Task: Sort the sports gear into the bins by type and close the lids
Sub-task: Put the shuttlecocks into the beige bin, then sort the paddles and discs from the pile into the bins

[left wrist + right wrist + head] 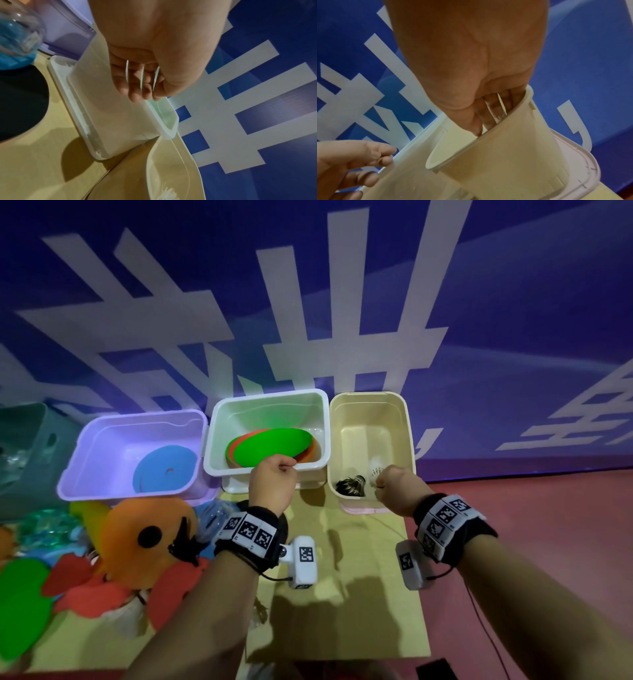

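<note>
Right hand (394, 486) fingers (494, 108) hidden inside cream bin (404, 419)

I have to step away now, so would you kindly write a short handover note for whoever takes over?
Left hand grips the near rim of the pale green bin, which holds green and orange discs.
Right hand grips the near rim of the cream bin, which holds two shuttlecocks.
The lilac bin holds blue discs.
Done: some gear is binned.
Left: the red and green discs lie loose at left by an orange plush toy; all three bins are open, lids under them.
</note>
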Demonstrator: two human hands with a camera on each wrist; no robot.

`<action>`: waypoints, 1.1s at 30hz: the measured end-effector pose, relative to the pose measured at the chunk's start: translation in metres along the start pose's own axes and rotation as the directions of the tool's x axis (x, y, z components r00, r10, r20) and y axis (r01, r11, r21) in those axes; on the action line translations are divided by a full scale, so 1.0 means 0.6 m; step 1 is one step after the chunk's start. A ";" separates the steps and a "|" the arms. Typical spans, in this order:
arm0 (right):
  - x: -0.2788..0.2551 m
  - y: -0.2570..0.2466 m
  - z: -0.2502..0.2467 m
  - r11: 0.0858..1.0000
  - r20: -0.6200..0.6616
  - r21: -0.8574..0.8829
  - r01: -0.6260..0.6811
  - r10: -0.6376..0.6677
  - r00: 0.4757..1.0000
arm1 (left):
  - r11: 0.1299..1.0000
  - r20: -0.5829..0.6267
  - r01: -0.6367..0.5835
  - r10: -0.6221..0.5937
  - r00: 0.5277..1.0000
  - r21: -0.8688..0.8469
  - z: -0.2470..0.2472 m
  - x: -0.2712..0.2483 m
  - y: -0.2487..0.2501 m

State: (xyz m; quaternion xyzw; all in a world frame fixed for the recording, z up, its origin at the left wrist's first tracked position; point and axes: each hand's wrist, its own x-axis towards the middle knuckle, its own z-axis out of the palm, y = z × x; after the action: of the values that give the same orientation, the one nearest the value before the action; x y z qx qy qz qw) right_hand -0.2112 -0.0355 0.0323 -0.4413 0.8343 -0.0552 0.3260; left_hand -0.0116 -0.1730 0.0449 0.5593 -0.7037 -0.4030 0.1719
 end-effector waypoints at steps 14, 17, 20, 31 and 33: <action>-0.044 -0.028 -0.005 0.998 -0.033 0.036 0.042 -0.041 0.999 | 0.998 0.045 0.046 -0.045 0.998 -0.031 -0.046 -0.036 -0.009; -0.061 -0.065 -0.014 0.994 -0.106 0.054 0.090 -0.084 0.991 | 0.999 0.025 0.029 -0.028 0.999 -0.036 -0.080 -0.048 -0.018; -0.078 -0.122 -0.014 0.986 -0.164 0.055 0.156 -0.145 0.976 | 0.999 -0.009 0.015 -0.015 1.000 -0.033 -0.129 -0.059 -0.043; -0.142 -0.375 0.102 0.962 -0.177 0.065 0.267 -0.252 0.952 | 0.999 -0.075 0.042 -0.043 0.996 -0.016 -0.373 -0.098 -0.223; -0.148 -0.416 0.130 0.961 -0.180 0.056 0.272 -0.258 0.949 | 0.999 -0.074 0.047 -0.046 0.996 0.010 -0.411 -0.100 -0.260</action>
State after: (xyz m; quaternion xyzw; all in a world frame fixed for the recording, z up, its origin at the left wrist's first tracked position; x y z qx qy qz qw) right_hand 0.0454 -0.1027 0.1100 -0.5294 0.7894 -0.1695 0.2605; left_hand 0.2792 -0.2174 0.0907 0.5912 -0.6858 -0.3818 0.1852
